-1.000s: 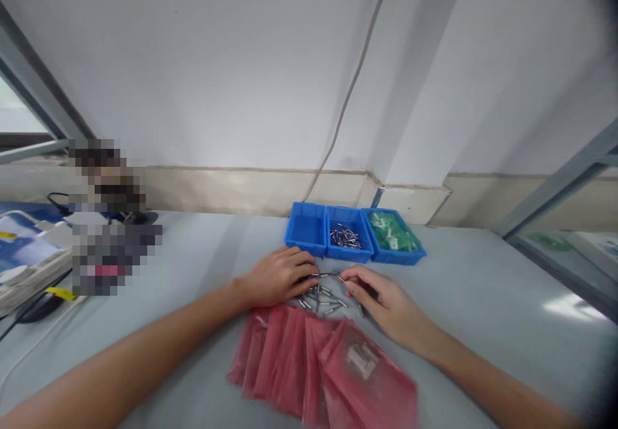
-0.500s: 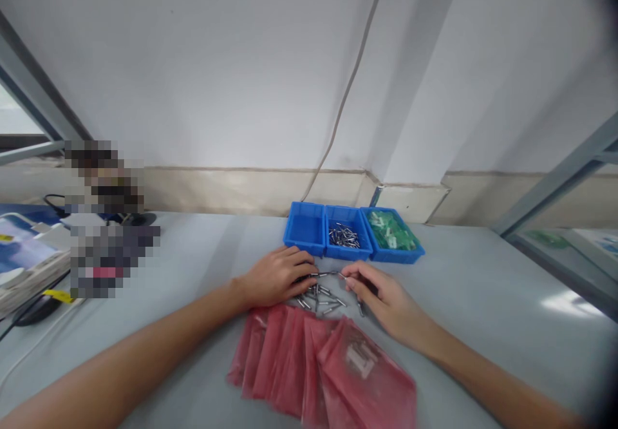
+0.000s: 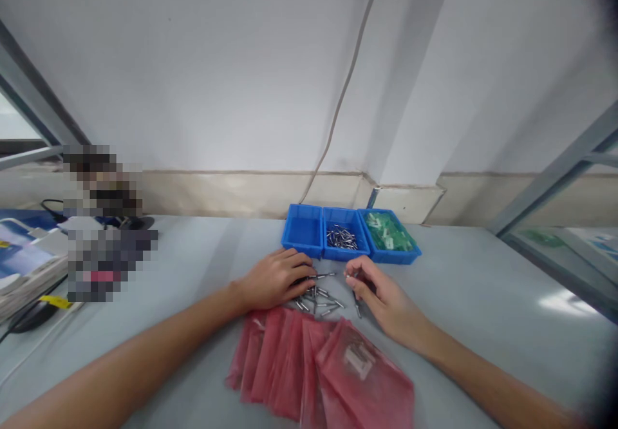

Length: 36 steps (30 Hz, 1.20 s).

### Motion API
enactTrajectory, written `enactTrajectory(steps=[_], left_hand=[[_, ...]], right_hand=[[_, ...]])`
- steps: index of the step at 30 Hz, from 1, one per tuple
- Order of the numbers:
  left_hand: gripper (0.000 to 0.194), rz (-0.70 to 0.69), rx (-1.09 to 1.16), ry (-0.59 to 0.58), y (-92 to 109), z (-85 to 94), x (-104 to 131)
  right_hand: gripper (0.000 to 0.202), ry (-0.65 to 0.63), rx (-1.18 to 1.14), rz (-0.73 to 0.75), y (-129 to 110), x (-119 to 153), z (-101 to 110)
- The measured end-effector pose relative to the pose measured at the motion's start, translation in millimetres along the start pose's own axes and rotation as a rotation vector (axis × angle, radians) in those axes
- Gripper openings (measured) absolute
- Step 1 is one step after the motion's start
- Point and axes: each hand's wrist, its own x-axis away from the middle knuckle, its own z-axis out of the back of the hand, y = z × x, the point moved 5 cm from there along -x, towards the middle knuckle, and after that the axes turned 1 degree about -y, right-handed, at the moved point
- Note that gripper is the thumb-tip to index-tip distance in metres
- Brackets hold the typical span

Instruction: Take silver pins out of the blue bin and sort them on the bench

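Observation:
Slim silvery metal pins (image 3: pixel 329 306) lie in a loose pile on the grey table. My left hand (image 3: pixel 275 279) rests at the pile's left side, fingers curled over pins, with pin ends sticking out between forefinger and thumb. To the right, my right hand (image 3: pixel 381 297) is closed in a pinch, with a small bright tip showing at the fingertips. Below those fingers one more pin points down toward the table; whether the hand holds it is unclear. Red translucent bags (image 3: pixel 290 364) overlap in a fan nearer me, the rightmost containing pale pieces.
Behind the hands stand three blue bins: a bare one (image 3: pixel 302 226), one with metal pins (image 3: pixel 342 237), and one with green bags (image 3: pixel 391 232). A power strip (image 3: pixel 33 287) and cables are at the left. A wall closes off the table's back.
My right hand's fingertips have drawn slightly away from the pin ends at my left hand and curled in more. My left hand stays on the pile. The view has shifted a little.

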Motion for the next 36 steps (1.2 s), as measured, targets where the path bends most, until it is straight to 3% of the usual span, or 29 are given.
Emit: enactTrajectory(steps=[16,36], left_hand=[[0.030,0.008,0.003,-0.019,-0.8,-0.6,0.4],[0.030,0.012,0.005,-0.035,-0.5,-1.0,0.1]], right_hand=[[0.032,0.005,-0.003,0.005,0.4,-1.3,0.1],[0.023,0.032,0.089,0.041,-3.3,-1.0,2.3]])
